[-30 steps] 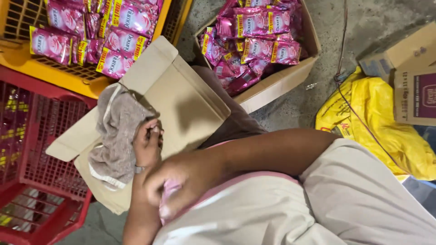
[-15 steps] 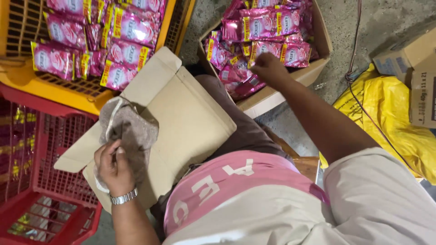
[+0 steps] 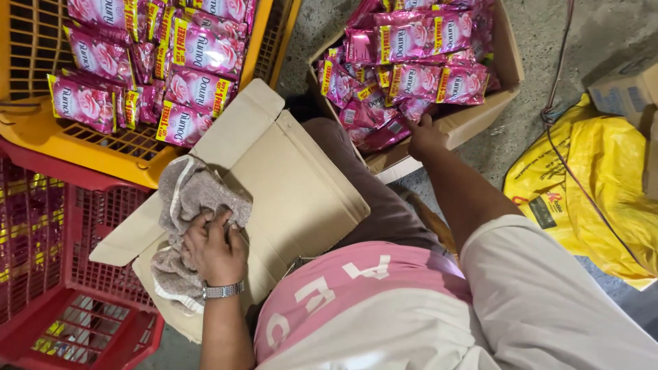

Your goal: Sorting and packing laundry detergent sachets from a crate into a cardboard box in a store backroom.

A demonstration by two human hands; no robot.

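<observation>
Fingers (image 3: 205,229) of your left hand (image 3: 214,250) now press the grey cloth (image 3: 188,199) onto the flattened carton (image 3: 301,185). Your right hand (image 3: 425,137) has reached the pink sachets (image 3: 384,133) in the cardboard box (image 3: 473,113), fingers curled on one; whether they grip it is unclear.

Pink sachets (image 3: 418,65), yellow crate (image 3: 41,130), red crate (image 3: 41,288), grey cloth (image 3: 195,195).

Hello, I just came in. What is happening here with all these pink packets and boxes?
A person sits over a flattened brown cardboard sheet on their lap. The left hand grips a grey-brown cloth rag that lies on the cardboard. The right hand reaches into an open cardboard box full of shiny pink sachets, touching those at the near edge. More pink sachets fill a yellow plastic crate. A red plastic crate stands beside it.
</observation>
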